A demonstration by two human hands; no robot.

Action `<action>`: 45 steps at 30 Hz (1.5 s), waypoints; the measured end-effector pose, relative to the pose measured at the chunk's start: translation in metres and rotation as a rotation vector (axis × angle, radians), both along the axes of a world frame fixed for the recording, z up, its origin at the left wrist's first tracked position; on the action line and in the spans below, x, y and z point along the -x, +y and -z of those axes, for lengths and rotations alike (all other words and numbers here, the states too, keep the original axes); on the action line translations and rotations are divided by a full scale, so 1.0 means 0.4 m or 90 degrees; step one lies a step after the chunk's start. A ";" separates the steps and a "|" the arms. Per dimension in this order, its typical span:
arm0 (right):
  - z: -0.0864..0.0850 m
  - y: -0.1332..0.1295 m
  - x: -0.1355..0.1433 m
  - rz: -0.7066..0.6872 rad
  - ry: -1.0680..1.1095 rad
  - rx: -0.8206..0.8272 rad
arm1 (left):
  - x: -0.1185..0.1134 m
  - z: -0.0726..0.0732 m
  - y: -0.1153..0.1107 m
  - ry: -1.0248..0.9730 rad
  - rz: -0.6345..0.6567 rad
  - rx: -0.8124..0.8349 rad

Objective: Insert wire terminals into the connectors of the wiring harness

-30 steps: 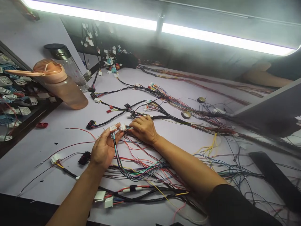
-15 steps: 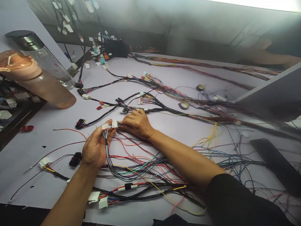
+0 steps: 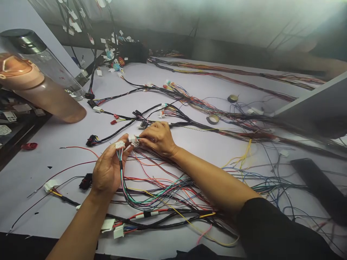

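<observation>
My left hand is closed round a white connector, from which green, black and pink wires hang in a curve. A second white connector lies at my left fingertips. My right hand pinches the thin wires at the right side of that second connector, with fingers bent together. Beneath both hands run many loose red, green and dark wires. A black connector rests just left of my left wrist.
Two bottles lean at the left. Taped harnesses cross the table behind my hands, near two tape rolls. A dark bar lies at right. A white panel and another person's blurred arm are at back right.
The two white connectors are slightly farther apart, and the second one has turned in my fingers. My left hand has shifted a little left. The whole view has moved slightly.
</observation>
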State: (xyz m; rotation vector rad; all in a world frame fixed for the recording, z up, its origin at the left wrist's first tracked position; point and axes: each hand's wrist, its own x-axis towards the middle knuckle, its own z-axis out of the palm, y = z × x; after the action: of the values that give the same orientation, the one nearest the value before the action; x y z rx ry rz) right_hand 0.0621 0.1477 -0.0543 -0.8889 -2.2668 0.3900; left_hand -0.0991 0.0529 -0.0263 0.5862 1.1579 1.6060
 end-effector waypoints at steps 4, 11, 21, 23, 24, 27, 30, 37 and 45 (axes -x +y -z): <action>0.001 0.003 0.011 -0.008 0.010 0.043 | 0.000 0.006 -0.007 0.054 0.030 -0.041; 0.010 0.007 0.016 -0.010 0.002 0.063 | -0.003 0.004 -0.004 0.022 0.018 0.040; 0.007 0.006 0.003 -0.057 0.030 0.057 | 0.006 0.004 0.007 -0.038 -0.018 0.089; 0.006 0.007 0.001 -0.063 0.021 0.056 | 0.006 0.006 0.009 -0.047 -0.026 0.093; 0.006 0.008 0.001 -0.064 0.012 0.056 | 0.006 0.006 0.009 -0.048 -0.026 0.093; 0.006 0.011 0.001 -0.068 -0.017 0.054 | 0.006 0.009 0.010 -0.045 -0.016 0.083; 0.007 0.014 0.003 -0.068 -0.039 0.054 | 0.006 0.011 0.011 -0.041 -0.010 0.079; 0.015 0.018 0.010 -0.070 -0.067 0.052 | 0.006 0.013 0.009 -0.047 -0.011 0.083; 0.011 0.012 0.008 -0.074 -0.026 0.063 | 0.010 0.014 0.007 -0.057 0.017 0.074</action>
State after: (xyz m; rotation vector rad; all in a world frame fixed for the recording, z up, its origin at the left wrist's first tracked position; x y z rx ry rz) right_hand 0.0590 0.1526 -0.0587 -0.8236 -2.3606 0.5441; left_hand -0.1032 0.0558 -0.0320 0.4488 1.1634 1.5155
